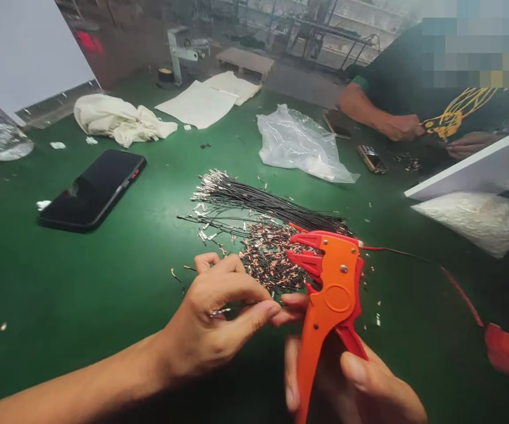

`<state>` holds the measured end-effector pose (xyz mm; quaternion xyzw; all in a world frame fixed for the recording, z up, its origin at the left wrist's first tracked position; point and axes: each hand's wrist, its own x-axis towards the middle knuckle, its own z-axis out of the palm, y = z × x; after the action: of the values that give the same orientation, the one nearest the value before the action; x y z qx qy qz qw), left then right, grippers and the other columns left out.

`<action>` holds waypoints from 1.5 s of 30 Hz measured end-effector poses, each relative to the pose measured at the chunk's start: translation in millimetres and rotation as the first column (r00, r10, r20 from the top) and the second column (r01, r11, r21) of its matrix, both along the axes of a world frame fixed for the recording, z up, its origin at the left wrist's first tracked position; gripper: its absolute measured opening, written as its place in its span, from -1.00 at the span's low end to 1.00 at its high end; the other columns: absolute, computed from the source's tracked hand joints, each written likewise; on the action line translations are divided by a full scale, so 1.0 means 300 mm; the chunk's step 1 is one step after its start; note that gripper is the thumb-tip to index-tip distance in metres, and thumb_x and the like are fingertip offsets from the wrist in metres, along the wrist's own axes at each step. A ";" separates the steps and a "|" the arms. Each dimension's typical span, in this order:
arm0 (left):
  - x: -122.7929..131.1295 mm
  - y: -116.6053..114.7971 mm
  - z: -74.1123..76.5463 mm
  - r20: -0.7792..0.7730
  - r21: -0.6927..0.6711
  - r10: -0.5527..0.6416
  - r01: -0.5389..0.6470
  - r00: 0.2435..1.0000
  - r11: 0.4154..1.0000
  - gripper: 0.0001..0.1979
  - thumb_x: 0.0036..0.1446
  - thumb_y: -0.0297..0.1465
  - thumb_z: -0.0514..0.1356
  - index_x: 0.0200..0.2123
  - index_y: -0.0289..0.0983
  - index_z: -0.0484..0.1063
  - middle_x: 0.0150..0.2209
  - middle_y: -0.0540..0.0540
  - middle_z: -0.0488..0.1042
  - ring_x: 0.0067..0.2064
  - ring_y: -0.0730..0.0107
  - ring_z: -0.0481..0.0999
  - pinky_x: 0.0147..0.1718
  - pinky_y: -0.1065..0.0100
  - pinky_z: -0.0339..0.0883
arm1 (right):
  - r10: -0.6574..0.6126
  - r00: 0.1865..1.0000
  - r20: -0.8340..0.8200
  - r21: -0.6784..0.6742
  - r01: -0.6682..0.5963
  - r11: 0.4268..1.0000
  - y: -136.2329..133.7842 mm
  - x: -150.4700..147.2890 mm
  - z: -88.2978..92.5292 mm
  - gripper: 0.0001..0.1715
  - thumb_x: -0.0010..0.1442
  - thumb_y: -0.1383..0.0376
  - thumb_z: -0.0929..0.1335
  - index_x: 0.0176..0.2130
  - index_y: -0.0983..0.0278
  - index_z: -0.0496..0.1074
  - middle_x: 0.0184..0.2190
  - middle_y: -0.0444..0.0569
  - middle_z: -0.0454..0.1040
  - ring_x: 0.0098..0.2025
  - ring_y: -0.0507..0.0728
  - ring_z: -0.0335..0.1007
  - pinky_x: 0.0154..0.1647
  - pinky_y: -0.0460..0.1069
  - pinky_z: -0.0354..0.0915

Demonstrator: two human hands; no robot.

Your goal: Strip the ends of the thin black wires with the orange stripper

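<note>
An orange and red wire stripper [334, 294] stands upright in my right hand [369, 377], its jaws apart and pointing left. My left hand [223, 312] is closed in a pinch, thumb against forefinger, with a small shiny metal tip showing at the palm; most of what it holds is hidden. A fingertip of my right hand is close to the left thumb. Behind both hands lies a bundle of black wires [258, 197] with silvery ends at the left. In front of that bundle is a heap of short wire scraps [272, 253] with copper ends.
A black phone [93, 188] lies at the left, near a white cloth [119, 118]. Paper sheets [203, 103] and a plastic bag [300, 144] lie farther back. Across the green table [82, 288], a person's hands hold yellow wires [451, 121]. A white panel stands at the right.
</note>
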<state>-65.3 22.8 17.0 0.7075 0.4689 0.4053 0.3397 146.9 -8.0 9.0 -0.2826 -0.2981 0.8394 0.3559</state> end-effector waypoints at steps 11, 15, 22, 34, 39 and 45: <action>-0.013 0.008 -0.009 0.009 0.052 0.017 -0.018 1.000 0.999 -0.84 0.15 -0.36 0.24 -0.49 -0.13 0.52 -0.58 0.14 0.43 -0.47 0.46 0.34 -0.23 0.23 -0.06 | 0.028 0.995 0.094 0.037 -0.032 0.999 0.013 -0.010 0.025 -0.38 0.18 0.10 0.36 0.17 0.26 0.30 -0.38 0.01 0.60 -0.40 0.17 0.49 -0.34 0.04 0.35; -0.019 0.010 0.011 0.012 0.026 0.065 -0.066 0.998 0.998 -0.81 0.14 -0.34 0.21 -0.52 -0.14 0.52 -0.58 0.11 0.42 -0.48 0.43 0.34 -0.24 0.21 -0.04 | 0.005 0.995 0.103 0.057 -0.011 0.998 0.010 0.000 0.019 -0.37 0.19 0.11 0.35 0.19 0.25 0.29 -0.34 0.04 0.61 -0.36 0.19 0.48 -0.35 0.05 0.34; -0.062 0.018 0.026 0.210 0.009 0.281 -0.289 0.937 0.957 -0.65 0.15 -0.20 0.28 -0.03 -0.15 0.34 -0.40 0.05 0.40 -0.30 0.34 0.40 -0.19 0.24 0.15 | -0.027 0.982 0.185 0.095 0.010 0.995 0.017 0.018 0.016 -0.30 0.20 0.06 0.35 0.24 0.26 0.25 -0.37 0.04 0.61 -0.34 0.21 0.42 -0.30 0.07 0.28; -0.031 0.007 0.002 -0.554 0.528 0.290 0.061 0.780 0.847 -0.79 0.25 -0.54 0.15 -0.05 -0.26 0.41 -0.35 0.01 0.60 -0.17 0.24 0.52 -0.17 0.16 -0.06 | -0.001 0.957 0.291 0.147 -0.043 0.988 0.013 0.012 -0.021 -0.08 0.19 -0.07 0.35 0.33 0.35 0.10 -0.38 0.05 0.58 -0.32 0.23 0.45 -0.25 0.09 0.28; -0.018 0.007 -0.034 -0.574 0.492 0.152 0.192 0.804 0.849 -0.85 0.28 -0.57 0.06 -0.23 -0.30 0.40 -0.53 0.03 0.45 -0.45 0.39 0.33 -0.28 0.24 0.01 | 0.028 0.968 0.249 0.167 -0.072 0.983 0.021 0.002 -0.012 -0.06 0.18 -0.06 0.36 0.33 0.38 0.09 -0.44 0.03 0.56 -0.32 0.24 0.47 -0.25 0.10 0.30; -0.047 0.018 -0.062 -0.560 0.513 0.133 0.217 0.818 0.830 -0.72 0.21 -0.67 0.01 -0.08 -0.33 0.36 -0.55 0.04 0.36 -0.52 0.43 0.23 -0.41 0.30 0.08 | 0.029 0.979 0.204 0.213 -0.073 0.974 0.038 0.002 -0.013 -0.08 0.18 -0.02 0.37 0.33 0.36 0.08 -0.44 0.01 0.56 -0.37 0.19 0.43 -0.29 0.07 0.31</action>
<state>-79.6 28.2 -1.5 0.8738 0.3941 0.2833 -0.0288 147.6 3.3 5.1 -0.3163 -0.4304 0.7777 0.3314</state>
